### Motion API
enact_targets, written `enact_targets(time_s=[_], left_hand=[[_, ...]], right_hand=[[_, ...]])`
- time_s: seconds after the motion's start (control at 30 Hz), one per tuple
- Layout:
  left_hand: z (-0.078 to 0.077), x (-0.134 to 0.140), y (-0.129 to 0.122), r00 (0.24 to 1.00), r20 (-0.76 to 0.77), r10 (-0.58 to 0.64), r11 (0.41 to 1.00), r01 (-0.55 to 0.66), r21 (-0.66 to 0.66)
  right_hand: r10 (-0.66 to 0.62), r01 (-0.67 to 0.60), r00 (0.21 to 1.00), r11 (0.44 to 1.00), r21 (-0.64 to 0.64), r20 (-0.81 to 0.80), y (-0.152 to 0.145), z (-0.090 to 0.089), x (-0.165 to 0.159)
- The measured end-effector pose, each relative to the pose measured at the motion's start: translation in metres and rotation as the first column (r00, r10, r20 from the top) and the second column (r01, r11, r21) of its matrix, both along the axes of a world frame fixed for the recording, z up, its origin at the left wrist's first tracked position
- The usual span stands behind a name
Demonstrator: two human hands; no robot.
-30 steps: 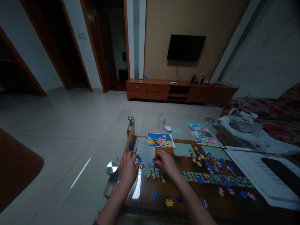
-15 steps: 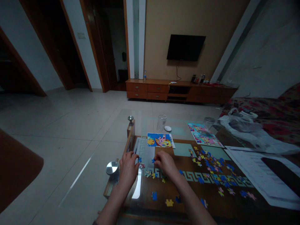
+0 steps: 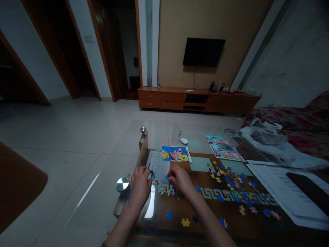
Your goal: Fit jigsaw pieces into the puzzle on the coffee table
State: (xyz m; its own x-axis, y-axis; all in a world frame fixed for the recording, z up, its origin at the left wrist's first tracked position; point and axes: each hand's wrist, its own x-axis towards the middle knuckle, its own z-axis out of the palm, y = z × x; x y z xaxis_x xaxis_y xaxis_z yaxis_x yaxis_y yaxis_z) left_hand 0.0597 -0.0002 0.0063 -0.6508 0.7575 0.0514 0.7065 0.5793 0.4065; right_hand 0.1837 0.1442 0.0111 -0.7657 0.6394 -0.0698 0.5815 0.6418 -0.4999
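My left hand (image 3: 141, 180) rests low over the glass table top (image 3: 177, 236), its curved fingers and thumb at a small blue jigsaw piece (image 3: 153, 175). A pinkish-white piece (image 3: 155, 182) lies just below that one. Between the thumb and fingers of my right hand (image 3: 180, 177) is another blue jigsaw piece (image 3: 167, 177), a short gap to the right of the first. Nearer me, several mixed pieces (image 3: 166, 191) sit in a small group. A blue piece (image 3: 169, 215) and a yellow piece (image 3: 185, 222) lie apart, close to the front edge.
Beyond my hands lies a cartoon picture card (image 3: 176, 154). A clear jar (image 3: 177, 134) and a white lid (image 3: 184, 141) stand behind it. To the right are a loose heap of pieces (image 3: 232, 178), another picture sheet (image 3: 226, 149), papers (image 3: 280, 185), a dark phone (image 3: 311, 192) and a plastic bag (image 3: 272, 137).
My right hand has shifted slightly left, bringing its blue piece a little nearer to the left hand. The left hand stays almost where it was.
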Motion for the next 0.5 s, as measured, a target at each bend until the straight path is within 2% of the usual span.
enact_targets(time_s=[0.1, 0.33, 0.5], left_hand=[[-0.003, -0.002, 0.001, 1.000, -0.002, -0.014, 1.000, 0.014, 0.004], [-0.017, -0.011, 0.009, 0.988, -0.042, -0.150, 0.987, 0.152, 0.047], [-0.016, -0.013, 0.009, 0.993, -0.051, -0.111, 0.990, 0.115, 0.082]], right_hand=[[0.000, 0.000, 1.000, 1.000, 0.000, -0.003, -0.001, 0.001, 0.000], [0.016, -0.016, 1.000, 1.000, 0.002, -0.012, -0.002, -0.001, -0.001], [0.027, -0.028, 0.999, 1.000, -0.015, -0.020, -0.002, -0.006, -0.002]])
